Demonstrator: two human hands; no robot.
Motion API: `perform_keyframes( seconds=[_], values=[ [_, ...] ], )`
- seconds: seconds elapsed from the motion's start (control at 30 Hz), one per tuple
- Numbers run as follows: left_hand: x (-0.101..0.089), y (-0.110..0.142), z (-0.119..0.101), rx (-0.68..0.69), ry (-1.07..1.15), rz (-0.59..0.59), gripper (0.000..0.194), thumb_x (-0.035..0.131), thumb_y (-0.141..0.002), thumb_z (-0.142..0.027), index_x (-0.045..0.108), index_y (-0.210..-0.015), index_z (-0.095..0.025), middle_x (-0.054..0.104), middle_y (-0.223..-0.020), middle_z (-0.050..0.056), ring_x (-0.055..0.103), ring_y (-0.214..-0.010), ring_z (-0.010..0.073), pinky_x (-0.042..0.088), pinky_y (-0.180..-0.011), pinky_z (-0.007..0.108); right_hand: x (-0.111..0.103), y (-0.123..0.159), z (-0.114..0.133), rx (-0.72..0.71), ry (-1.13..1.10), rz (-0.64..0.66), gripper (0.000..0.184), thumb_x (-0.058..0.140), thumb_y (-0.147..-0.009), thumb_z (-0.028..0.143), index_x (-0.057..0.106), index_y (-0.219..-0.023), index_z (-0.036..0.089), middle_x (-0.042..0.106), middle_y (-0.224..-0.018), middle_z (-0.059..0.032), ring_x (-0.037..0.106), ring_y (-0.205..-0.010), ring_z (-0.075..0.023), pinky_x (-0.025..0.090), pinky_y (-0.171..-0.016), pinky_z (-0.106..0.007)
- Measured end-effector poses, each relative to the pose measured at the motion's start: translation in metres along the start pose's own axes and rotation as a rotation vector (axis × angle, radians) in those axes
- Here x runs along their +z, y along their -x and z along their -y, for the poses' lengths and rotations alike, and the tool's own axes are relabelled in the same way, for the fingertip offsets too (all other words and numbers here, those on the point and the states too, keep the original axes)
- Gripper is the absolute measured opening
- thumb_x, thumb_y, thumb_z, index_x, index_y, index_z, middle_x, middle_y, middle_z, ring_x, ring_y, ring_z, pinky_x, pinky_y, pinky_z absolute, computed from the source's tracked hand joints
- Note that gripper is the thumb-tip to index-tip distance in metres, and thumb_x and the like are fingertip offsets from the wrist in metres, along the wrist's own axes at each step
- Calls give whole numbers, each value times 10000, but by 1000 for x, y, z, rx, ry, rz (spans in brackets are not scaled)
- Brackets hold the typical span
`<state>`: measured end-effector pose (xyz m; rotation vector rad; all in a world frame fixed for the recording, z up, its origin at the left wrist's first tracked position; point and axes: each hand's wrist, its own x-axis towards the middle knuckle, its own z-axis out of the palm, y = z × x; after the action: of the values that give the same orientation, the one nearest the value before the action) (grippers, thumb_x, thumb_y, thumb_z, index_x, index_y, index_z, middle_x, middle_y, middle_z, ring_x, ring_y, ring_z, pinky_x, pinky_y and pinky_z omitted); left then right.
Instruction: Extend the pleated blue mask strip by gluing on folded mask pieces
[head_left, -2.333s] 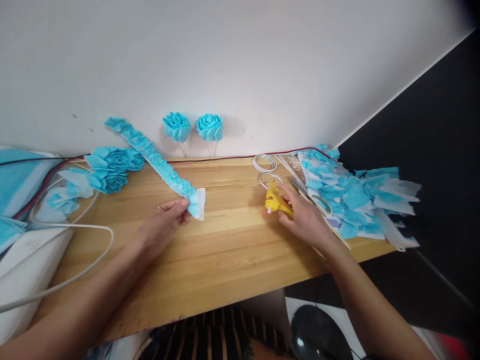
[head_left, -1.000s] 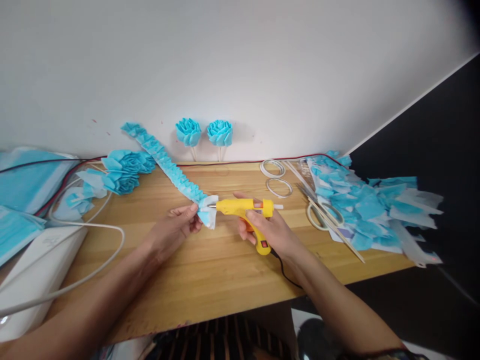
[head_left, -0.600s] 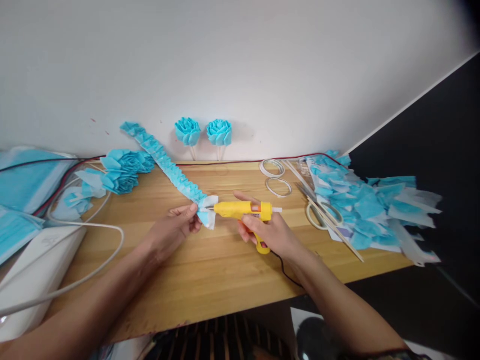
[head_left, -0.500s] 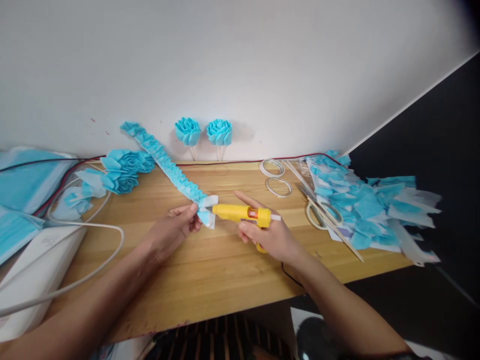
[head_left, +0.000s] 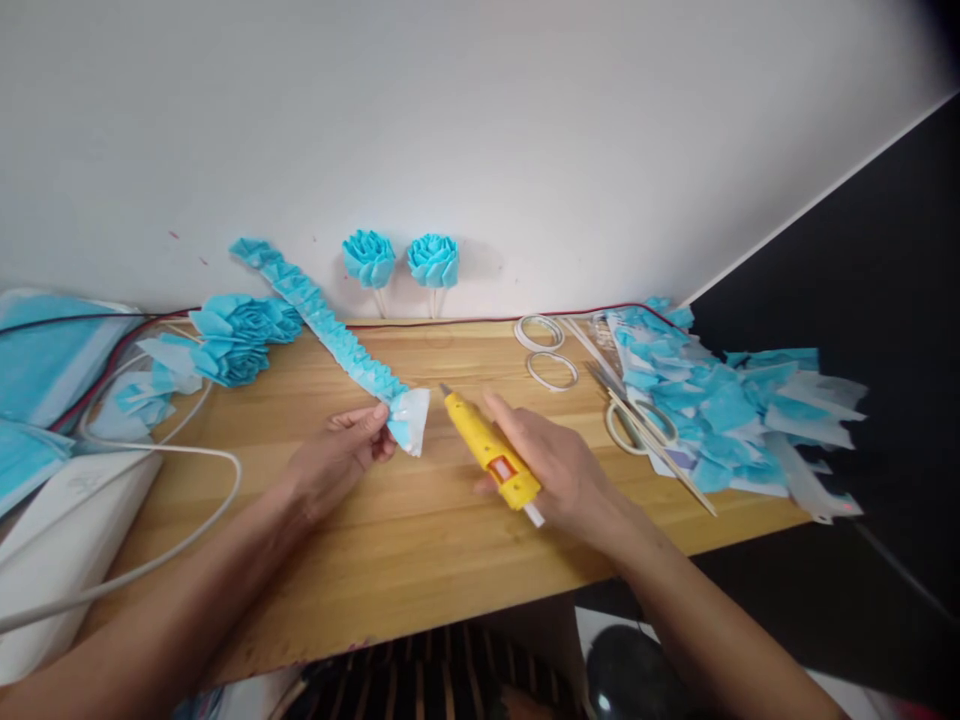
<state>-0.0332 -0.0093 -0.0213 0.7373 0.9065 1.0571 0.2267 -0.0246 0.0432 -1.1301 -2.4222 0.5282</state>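
Observation:
My left hand [head_left: 351, 445] pinches the near end of a long pleated blue strip [head_left: 341, 345], thumb on top. The strip slants up and left, its far end against the wall. At the pinched end, a flat blue-and-white piece [head_left: 411, 420] juts out past my thumb. My right hand [head_left: 551, 465] grips a yellow glue gun [head_left: 487, 445], its nozzle pointing up and left, apart from the strip. A white glue stick [head_left: 533, 514] pokes out of the gun's back.
Two blue flowers [head_left: 433, 262] on sticks lean at the wall; more flowers [head_left: 236, 355] lie left. Tape rolls [head_left: 540, 333], scissors [head_left: 637, 420] and wooden sticks [head_left: 664, 453] lie right, beside a pile of blue pieces [head_left: 697, 400]. A white power strip [head_left: 90, 540] and cable [head_left: 232, 495] occupy the left.
The glue gun has pulled away from the strip's end to the right and turned, its nozzle now angled upward. My left hand still pinches the strip in nearly the same place.

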Motion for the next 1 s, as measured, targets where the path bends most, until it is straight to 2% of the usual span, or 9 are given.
perform_keyframes(
  seconds=[0.1,0.2,0.37,0.5,0.6,0.73,0.8,0.87,1.0],
  values=[
    [0,0,0,-3,2,1,350,833,-683,-480,713,-671,-151,620,-640,23,507,-597,109,397,-557,222,-9,10,-28,114,237,-26,748,542,-916,375,212,-1565,205,684,-1139,-160,645,-1006,-333,525,-811,-461],
    [2,1,-1,-3,-10,12,330,832,-693,-460,718,-675,-151,606,-637,23,498,-599,112,395,-556,227,-20,25,-65,201,380,11,792,575,-877,301,206,-1558,137,639,-1250,-197,617,-1124,-358,510,-896,-490],
    [2,1,-3,-7,-15,27,321,841,-678,-455,733,-687,-153,609,-656,31,501,-602,118,386,-549,238,-34,54,-110,303,443,66,758,574,-869,287,258,-1546,164,645,-1265,-185,639,-1135,-338,522,-902,-479],
    [5,2,-4,-24,-19,5,349,877,-610,-469,742,-669,-153,619,-635,26,493,-593,112,377,-553,233,-50,69,-122,349,394,121,706,622,-838,277,384,-1500,218,686,-1197,-161,673,-1057,-340,545,-845,-450],
    [7,3,-6,-43,-21,-18,345,894,-576,-459,750,-667,-158,618,-619,16,486,-588,105,369,-559,228,-63,64,-112,317,366,159,635,623,-843,285,461,-1452,205,670,-1234,-160,632,-1139,-361,518,-925,-506],
    [8,3,-6,-47,-59,-32,339,895,-564,-456,766,-691,-168,625,-610,13,485,-581,107,366,-566,238,-65,32,-69,241,289,55,572,579,-896,353,468,-1444,231,542,-1431,-129,469,-1352,-358,368,-1108,-586],
    [8,4,-5,-25,-120,-48,332,881,-579,-463,775,-702,-174,620,-595,10,478,-574,110,365,-569,245,-53,10,-40,210,127,30,591,560,-918,379,410,-1479,265,474,-1500,-99,430,-1391,-334,342,-1135,-580],
    [7,4,-4,7,-214,-68,305,855,-615,-463,784,-711,-182,608,-577,4,469,-570,113,362,-573,251,-34,-12,-16,182,-92,32,613,555,-925,393,366,-1499,293,511,-1468,-88,469,-1364,-305,404,-1099,-545],
    [5,5,-5,89,-404,-76,238,778,-709,-445,794,-732,-209,588,-563,-9,454,-553,114,337,-558,253,9,-49,5,153,-486,112,685,607,-882,347,335,-1504,256,585,-1347,-107,565,-1241,-240,521,-965,-419]
  ],
)
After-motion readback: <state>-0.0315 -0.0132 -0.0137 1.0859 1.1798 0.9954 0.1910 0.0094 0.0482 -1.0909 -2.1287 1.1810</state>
